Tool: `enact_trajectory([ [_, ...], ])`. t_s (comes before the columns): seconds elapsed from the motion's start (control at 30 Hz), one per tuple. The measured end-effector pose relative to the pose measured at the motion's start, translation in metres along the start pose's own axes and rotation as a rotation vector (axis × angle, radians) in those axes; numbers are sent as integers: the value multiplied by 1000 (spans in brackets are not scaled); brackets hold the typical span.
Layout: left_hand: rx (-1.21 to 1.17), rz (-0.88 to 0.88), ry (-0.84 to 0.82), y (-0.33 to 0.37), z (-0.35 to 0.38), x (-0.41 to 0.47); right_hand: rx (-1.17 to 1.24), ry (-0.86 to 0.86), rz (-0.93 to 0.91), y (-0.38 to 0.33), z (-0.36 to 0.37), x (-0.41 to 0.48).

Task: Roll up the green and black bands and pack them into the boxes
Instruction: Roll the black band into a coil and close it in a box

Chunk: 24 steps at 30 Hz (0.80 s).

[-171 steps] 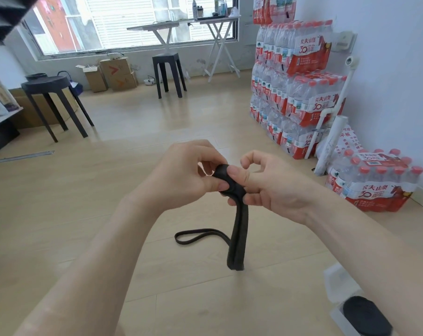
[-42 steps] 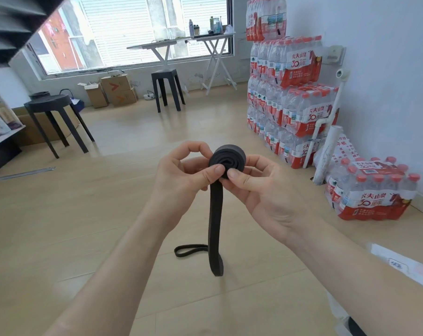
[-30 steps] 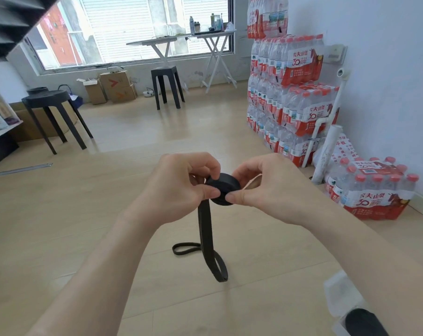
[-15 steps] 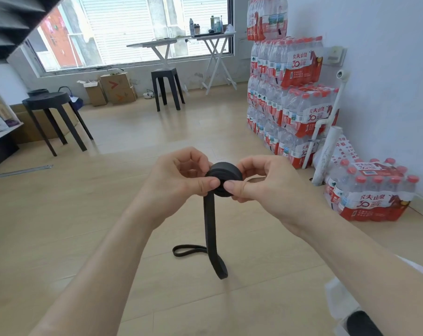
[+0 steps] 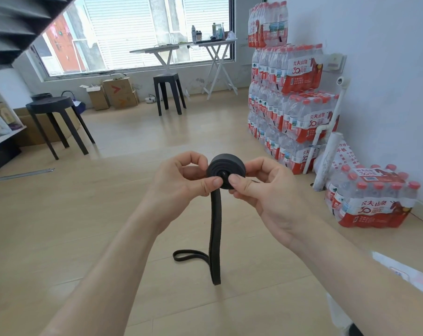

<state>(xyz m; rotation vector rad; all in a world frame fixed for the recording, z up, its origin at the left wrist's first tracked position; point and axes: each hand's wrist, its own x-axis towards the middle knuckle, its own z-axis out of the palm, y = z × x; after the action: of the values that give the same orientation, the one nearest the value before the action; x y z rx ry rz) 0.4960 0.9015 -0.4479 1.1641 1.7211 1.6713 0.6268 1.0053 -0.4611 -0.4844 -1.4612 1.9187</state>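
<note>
Head view: both hands hold the black band (image 5: pixel 226 168) up over the wooden floor (image 5: pixel 72 226). Its upper part is wound into a tight roll. The left hand (image 5: pixel 178 184) pinches the roll with thumb and curled fingers (image 5: pixel 195 158), and the right hand (image 5: pixel 268 192) pinches it from the other side. The unrolled tail hangs straight down, and its end loop lies on the floor. Packs of water bottles (image 5: pixel 373 202) stand by the right wall.

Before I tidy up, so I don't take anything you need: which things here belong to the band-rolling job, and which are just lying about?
For the job: black band, partly rolled, pinched by the left hand and right hand; white box, partly in view.
Lying about: packs of water bottles, black stools, cardboard boxes, folding tables.
</note>
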Motion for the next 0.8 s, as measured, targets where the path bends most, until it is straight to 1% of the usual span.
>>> enact_trajectory([
  [0.1, 35, 20, -4, 3, 2, -2, 108, -15, 43, 6, 2, -2],
  [0.13, 58, 30, 2, 3, 1, -3, 115, -29, 57, 7, 3, -3],
  [0.17, 96, 43, 16, 2, 0, -3, 64, -46, 71, 7, 3, -3],
  [0.2, 157, 60, 34, 2, -1, -4, -91, -65, 66, 3, 1, -3],
  [0.27, 354, 104, 44, 0, 0, -4, -672, -122, 4, -8, -7, -1],
  [0.3, 472, 130, 31, -2, 1, -5, -904, -161, -39, -14, -9, -1],
  [0.33, 584, 162, 6, -2, 4, -6, -1033, -197, -83, -19, -10, -2],
  [0.37, 678, 188, -22, -2, 6, -6, -1094, -229, -126, -22, -10, -3],
  [0.47, 825, 206, -88, 0, 8, -5, -1272, -229, -235, -22, -5, -7],
  [0.53, 874, 215, -109, 0, 9, -5, -1300, -218, -246, -21, -5, -7],
  [0.67, 866, 236, -99, 1, 11, -5, -1291, -199, -279, -22, -8, -7],
  [0.73, 818, 219, -87, 1, 11, -5, -1314, -186, -344, -21, -7, -7],
  [0.8, 695, 173, -55, -1, 11, -5, -1312, -169, -398, -19, -7, -6],
])
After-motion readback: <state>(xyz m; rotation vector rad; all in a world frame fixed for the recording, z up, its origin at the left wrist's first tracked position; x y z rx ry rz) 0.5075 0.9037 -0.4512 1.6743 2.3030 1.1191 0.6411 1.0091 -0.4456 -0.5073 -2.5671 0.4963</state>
